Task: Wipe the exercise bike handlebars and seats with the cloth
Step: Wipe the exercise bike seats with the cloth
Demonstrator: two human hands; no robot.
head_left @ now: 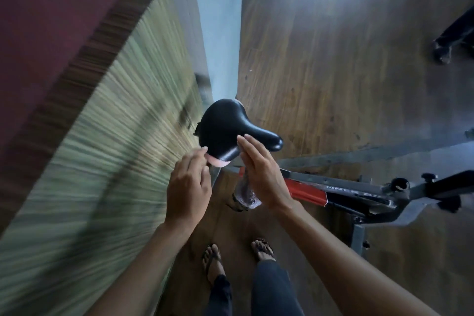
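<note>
The black bike seat (225,131) sits in the middle of the view, its nose pointing right. A pale pink rim (218,162) shows under its near edge. My left hand (188,187) has its curled fingers pinching that near rim. My right hand (261,174) lies with straight fingers against the seat's near side, just behind the nose. A grey, damp-looking cloth (245,192) hangs from under its palm. The handlebars are out of view.
The bike's grey frame with a red panel (307,191) runs off to the right, with an adjustment knob (400,185) on it. A blurred striped wall (102,149) stands close on the left. My sandalled feet (263,247) are on the wooden floor below. A dark object (446,46) lies at the upper right.
</note>
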